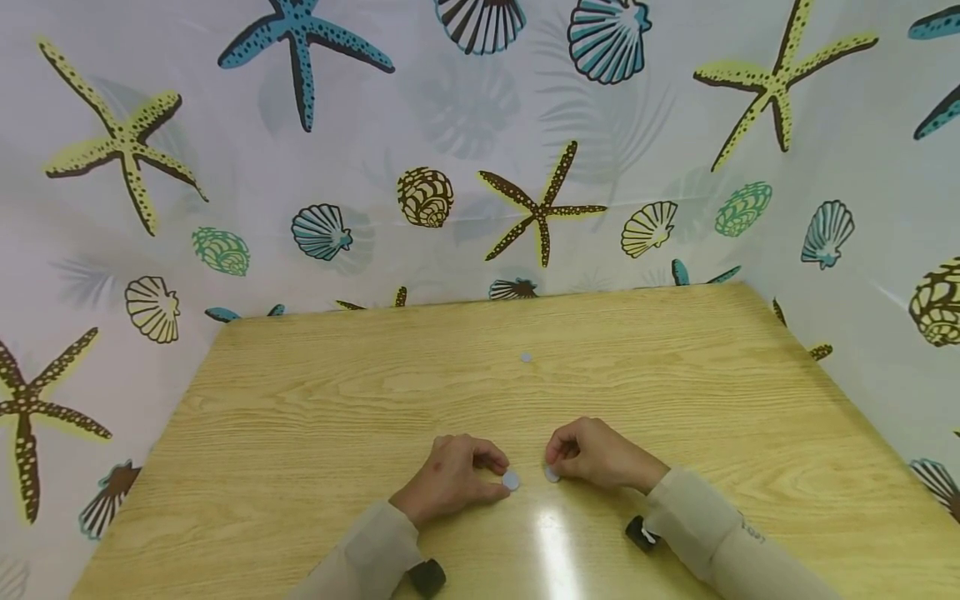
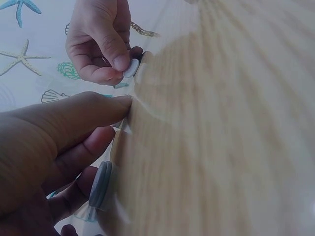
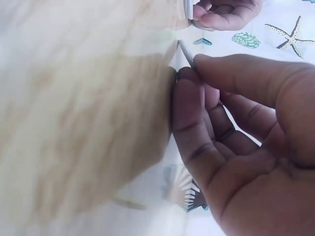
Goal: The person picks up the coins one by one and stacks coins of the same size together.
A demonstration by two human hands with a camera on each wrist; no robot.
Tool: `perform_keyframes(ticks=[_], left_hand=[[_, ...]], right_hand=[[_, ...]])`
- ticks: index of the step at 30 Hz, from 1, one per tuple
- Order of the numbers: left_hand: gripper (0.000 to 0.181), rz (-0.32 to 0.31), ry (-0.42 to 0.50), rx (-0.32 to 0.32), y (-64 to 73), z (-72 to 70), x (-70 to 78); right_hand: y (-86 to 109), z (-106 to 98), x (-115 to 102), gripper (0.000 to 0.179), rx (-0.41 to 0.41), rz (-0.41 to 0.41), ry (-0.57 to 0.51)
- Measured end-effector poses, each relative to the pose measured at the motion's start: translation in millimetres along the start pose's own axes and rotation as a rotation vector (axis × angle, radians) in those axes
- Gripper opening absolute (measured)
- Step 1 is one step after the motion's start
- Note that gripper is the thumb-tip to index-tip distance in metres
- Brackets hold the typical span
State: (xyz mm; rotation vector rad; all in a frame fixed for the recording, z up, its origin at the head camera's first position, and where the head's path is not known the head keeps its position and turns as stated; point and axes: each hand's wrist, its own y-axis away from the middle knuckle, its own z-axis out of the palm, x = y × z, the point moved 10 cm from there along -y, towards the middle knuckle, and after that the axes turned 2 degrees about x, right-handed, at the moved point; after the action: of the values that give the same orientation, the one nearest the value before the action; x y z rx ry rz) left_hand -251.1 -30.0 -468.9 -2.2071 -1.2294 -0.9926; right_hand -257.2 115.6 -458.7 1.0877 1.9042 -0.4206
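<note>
My right hand [image 1: 596, 454] pinches a small pale grey disc [image 1: 552, 473] between thumb and fingertips, low over the table. In the right wrist view that disc [image 3: 186, 54] is tilted, one edge reaching down to the tabletop. On the left, my left hand [image 1: 461, 475] rests with thumb and index finger spread in a loose C beside a second pale disc [image 1: 511, 481]. The left wrist view shows this as a short stack of discs [image 2: 101, 184] lying flat on the table, close to the fingers; whether they touch it I cannot tell.
Another small pale disc [image 1: 526, 357] lies farther back on the wood-grain table [image 1: 337, 392]. A cloth printed with starfish and shells [image 1: 360, 167] hangs along the back and both sides. A dark wrist camera [image 1: 641, 533] sits under the right sleeve, another [image 1: 427, 577] under the left.
</note>
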Motion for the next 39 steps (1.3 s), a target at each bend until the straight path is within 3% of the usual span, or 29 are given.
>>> perform_keyframes(ticks=[14,22,31,39], left_hand=[[0.025,-0.01,0.004,-0.005,-1.1,1.0,-1.2],[0.031,-0.072,0.038,-0.003,-2.5,-0.2,-2.2],[0.031,-0.01,-0.008,0.015,-14.7,7.6,14.9],[0.023,0.022,-0.023,0.039,-22.7,17.5,21.3]], right_hand=[[5.7,2.0,-7.0,0.008,0.015,-0.035,0.098],[11.3,-0.7,-3.5,0.009,0.011,-0.021,0.104],[13.6,0.0,-2.9,0.011,0.002,-0.033,0.064],[15.5,0.8,-3.6,0.007,0.012,-0.043,0.072]])
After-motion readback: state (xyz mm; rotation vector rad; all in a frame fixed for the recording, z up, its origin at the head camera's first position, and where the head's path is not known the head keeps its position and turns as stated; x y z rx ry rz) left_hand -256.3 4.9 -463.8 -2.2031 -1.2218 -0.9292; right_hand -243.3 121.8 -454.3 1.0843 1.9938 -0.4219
